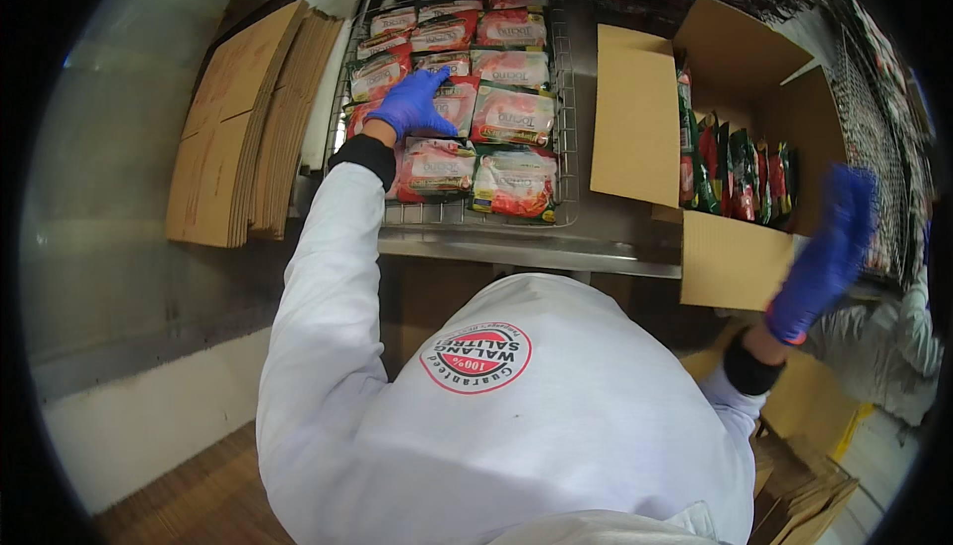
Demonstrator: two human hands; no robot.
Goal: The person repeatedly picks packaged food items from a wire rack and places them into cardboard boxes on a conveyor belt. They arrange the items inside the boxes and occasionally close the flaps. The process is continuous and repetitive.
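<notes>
My left hand (411, 106), in a blue glove, rests on the packets in the wire tray (566, 138). Its thumb and fingers are spread apart on top of a red-and-white food packet (456, 100), not wrapped round it. Several similar flat plastic packets lie in rows in that tray, among them one at the near right corner (515, 184). To the right stands an open cardboard box (635, 118) with several green-and-red packets (740, 173) on edge inside. My right hand (826, 247), gloved too, is raised beside the box's near right corner. Motion blur smears its fingers.
Flattened cardboard boxes (233, 128) lean upright left of the tray. A metal table (596, 247) carries the tray and the box. Wire racks (864, 118) with more packets stand at the far right. More cardboard (809, 500) lies low at the right.
</notes>
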